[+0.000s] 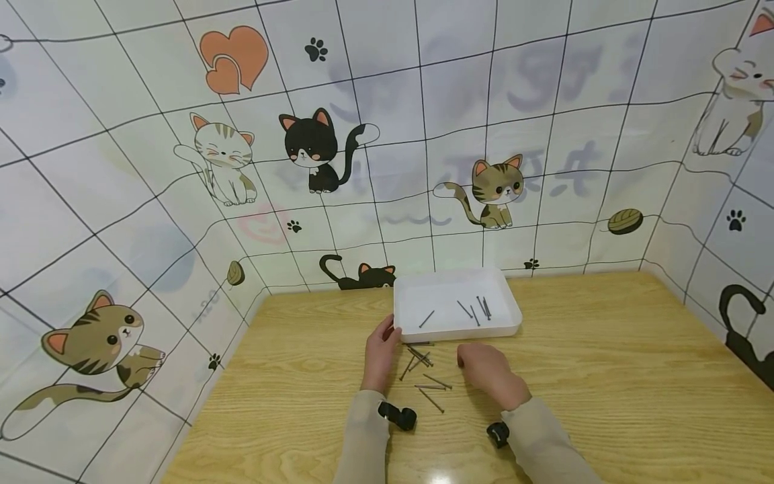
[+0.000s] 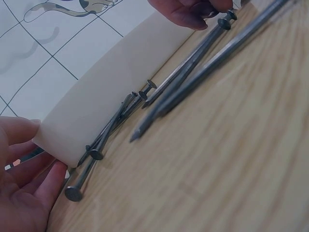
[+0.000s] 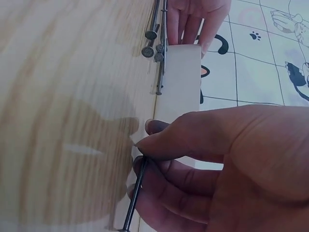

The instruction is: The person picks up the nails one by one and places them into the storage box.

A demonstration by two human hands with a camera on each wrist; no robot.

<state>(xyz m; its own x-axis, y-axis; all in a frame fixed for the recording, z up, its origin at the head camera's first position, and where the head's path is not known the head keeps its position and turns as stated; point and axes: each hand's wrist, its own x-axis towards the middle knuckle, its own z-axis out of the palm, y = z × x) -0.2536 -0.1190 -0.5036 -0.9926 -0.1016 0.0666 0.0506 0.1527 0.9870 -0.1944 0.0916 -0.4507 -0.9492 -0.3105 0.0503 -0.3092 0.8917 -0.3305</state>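
Observation:
A shallow white tray [image 1: 456, 332] stands on the table with several steel nails [image 1: 464, 309] lying in it. My left hand [image 1: 381, 353] holds the tray's near left corner, thumb at the front and fingers along the side. In the right wrist view my right hand [image 3: 193, 164] pinches a single nail [image 3: 133, 200] between thumb and fingers, its head pointing away from the thumb. That hand is low over the wood, just in front of the tray; the head view hides its nail. Between both hands lies a loose group of nails [image 1: 420, 356], some crossing each other.
Wooden tabletop [image 1: 605, 363] spreads out on both sides of the tray. Behind the tray rises a wall [image 1: 399, 168] covered with cat-print sheeting, and similar sheeting closes off the left and right sides.

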